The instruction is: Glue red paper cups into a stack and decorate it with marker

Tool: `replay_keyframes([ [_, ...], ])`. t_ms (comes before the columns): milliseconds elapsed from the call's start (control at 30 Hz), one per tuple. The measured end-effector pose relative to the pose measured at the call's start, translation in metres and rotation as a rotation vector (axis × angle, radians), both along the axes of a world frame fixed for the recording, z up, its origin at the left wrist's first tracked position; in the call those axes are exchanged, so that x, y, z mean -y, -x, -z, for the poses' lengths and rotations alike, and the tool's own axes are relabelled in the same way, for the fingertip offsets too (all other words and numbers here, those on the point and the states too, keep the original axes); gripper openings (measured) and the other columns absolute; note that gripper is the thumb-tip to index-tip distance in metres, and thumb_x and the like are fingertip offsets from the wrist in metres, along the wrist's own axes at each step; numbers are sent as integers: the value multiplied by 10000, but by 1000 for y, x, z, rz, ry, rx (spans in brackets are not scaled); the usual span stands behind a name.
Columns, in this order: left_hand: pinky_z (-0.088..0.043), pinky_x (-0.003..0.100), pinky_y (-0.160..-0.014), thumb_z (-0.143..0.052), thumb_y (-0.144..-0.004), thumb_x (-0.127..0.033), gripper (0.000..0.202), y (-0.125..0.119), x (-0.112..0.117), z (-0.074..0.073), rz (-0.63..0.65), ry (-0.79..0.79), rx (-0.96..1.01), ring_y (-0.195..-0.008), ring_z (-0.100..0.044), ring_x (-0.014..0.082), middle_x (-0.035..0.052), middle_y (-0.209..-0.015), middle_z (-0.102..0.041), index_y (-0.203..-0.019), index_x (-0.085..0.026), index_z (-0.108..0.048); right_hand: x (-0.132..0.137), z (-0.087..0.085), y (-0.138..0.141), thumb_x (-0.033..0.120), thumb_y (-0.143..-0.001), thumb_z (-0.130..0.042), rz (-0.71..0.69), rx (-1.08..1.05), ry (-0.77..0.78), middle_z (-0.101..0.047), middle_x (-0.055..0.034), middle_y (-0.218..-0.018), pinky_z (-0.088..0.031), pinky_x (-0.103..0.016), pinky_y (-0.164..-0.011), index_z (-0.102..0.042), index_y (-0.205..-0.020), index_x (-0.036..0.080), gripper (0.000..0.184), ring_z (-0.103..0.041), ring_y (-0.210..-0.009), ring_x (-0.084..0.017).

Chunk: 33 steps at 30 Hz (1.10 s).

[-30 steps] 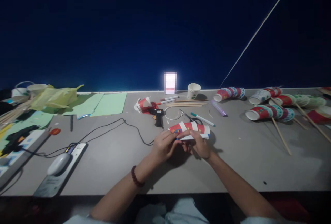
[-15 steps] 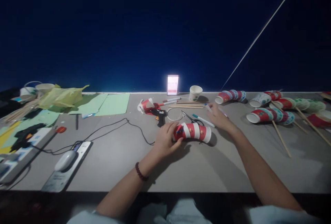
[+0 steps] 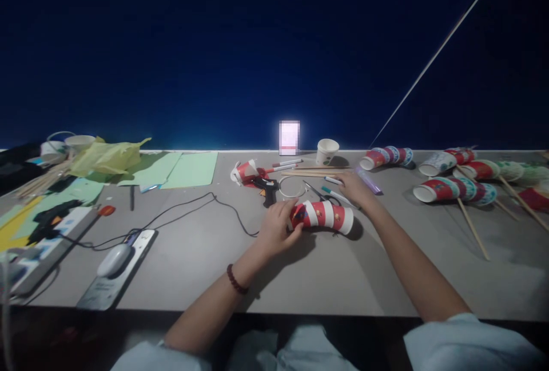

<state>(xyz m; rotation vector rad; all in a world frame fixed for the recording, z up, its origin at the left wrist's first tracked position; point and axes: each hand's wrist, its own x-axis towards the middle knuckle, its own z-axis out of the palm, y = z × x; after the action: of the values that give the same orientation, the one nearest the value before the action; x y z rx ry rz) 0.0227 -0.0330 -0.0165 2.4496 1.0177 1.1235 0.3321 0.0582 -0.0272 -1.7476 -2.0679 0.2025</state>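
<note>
My left hand (image 3: 277, 227) has its fingers curled round the left end of the striped paper cup (image 3: 325, 216), which lies on its side on the grey table (image 3: 343, 279), mouth to the right, near the middle of the tabletop. My right hand (image 3: 354, 187) lies palm down just behind the cup with its fingertips at a white marker (image 3: 333, 180); I cannot tell whether they have closed on it. A teal-capped marker (image 3: 338, 195) lies between that hand and the cup. The cup's print is too small to read, and the bright card (image 3: 289, 138) at the far edge is blurred. The glue gun (image 3: 268, 188) and its cable (image 3: 193, 210) crowd the left; bare table runs from the cup to the near edge and right to the skewers (image 3: 472, 225).
</note>
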Motion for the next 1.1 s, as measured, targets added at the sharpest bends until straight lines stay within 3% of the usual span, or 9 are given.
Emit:
replay_keyframes([
  [100, -506, 477, -909, -610, -852, -263, 572, 1, 0, -1, -10, 6, 4, -1096, -620, 297, 150, -1227, -641, -1390, -192, -430, 8, -2, -1, 143, -825, -564, -4, -17, -22, -728, -146, -1115, -466, -429, -976, -740, -1038, 164, 277, -627, -1080, -309],
  [267, -514, 478, -903, -606, -859, -268, 553, 2, -1, -2, -21, 9, 16, -1086, -626, 296, 150, -1212, -645, -1380, -188, -440, 23, -2, 3, 313, -861, -625, -48, -54, 10, -756, -106, -901, -512, -367, -810, -773, -859, 185, 195, -675, -872, -266],
  [400, -515, 482, -905, -611, -857, -276, 531, 2, -1, -1, -18, -3, 21, -1093, -625, 300, 159, -1214, -647, -1355, -171, -458, 26, 2, 6, 278, -823, -648, -26, -89, 28, -760, -86, -860, -517, -360, -755, -766, -805, 204, 140, -680, -816, -254],
  [500, -511, 480, -919, -607, -861, -267, 508, 2, -1, -1, -27, -12, 46, -1086, -627, 291, 150, -1212, -651, -1342, -178, -470, 28, -3, 8, 260, -850, -593, 27, -135, 4, -757, -111, -901, -531, -378, -742, -742, -911, 176, 181, -687, -809, -258],
  [600, -514, 455, -912, -604, -873, -250, 481, 1, 0, -3, -27, -48, 84, -1077, -627, 276, 144, -1204, -654, -1333, -182, -476, 40, -20, 17, 257, -876, -550, 40, -187, -29, -749, -118, -962, -552, -374, -738, -685, -1084, 165, 265, -699, -840, -253],
  [733, -520, 410, -863, -603, -902, -268, 446, 1, 3, -9, 25, -141, 127, -1021, -638, 251, 127, -1143, -677, -1327, -198, -490, 78, -52, 47, 276, -929, -515, -180, -221, -131, -738, -96, -1096, -549, -387, -842, -682, -1131, 219, 269, -694, -993, -254],
  [833, -522, 387, -803, -605, -915, -301, 452, 1, 5, -12, 83, -214, 136, -919, -651, 234, 114, -1068, -702, -1343, -202, -499, 111, -68, 73, 309, -983, -480, -279, -83, -202, -754, -75, -1014, -543, -347, -791, -698, -1157, 259, 284, -705, -906, -230],
  [967, -529, 325, -744, -622, -920, -261, 396, -2, 8, -11, 177, -289, 188, -853, -679, 193, 76, -952, -728, -1307, -213, -552, 139, -70, 99, 284, -995, -493, -366, 18, -337, -748, -54, -832, -490, -257, -620, -735, -1090, 239, 264, -691, -739, -172],
  [1100, -543, 269, -666, -578, -935, -145, 249, -7, 8, -6, 236, -279, 355, -728, -684, 148, 33, -833, -728, -1173, -205, -620, 145, -62, 110, 260, -1004, -481, -367, 6, -395, -736, -41, -780, -443, -235, -538, -749, -1031, 198, 277, -667, -641, -135],
])
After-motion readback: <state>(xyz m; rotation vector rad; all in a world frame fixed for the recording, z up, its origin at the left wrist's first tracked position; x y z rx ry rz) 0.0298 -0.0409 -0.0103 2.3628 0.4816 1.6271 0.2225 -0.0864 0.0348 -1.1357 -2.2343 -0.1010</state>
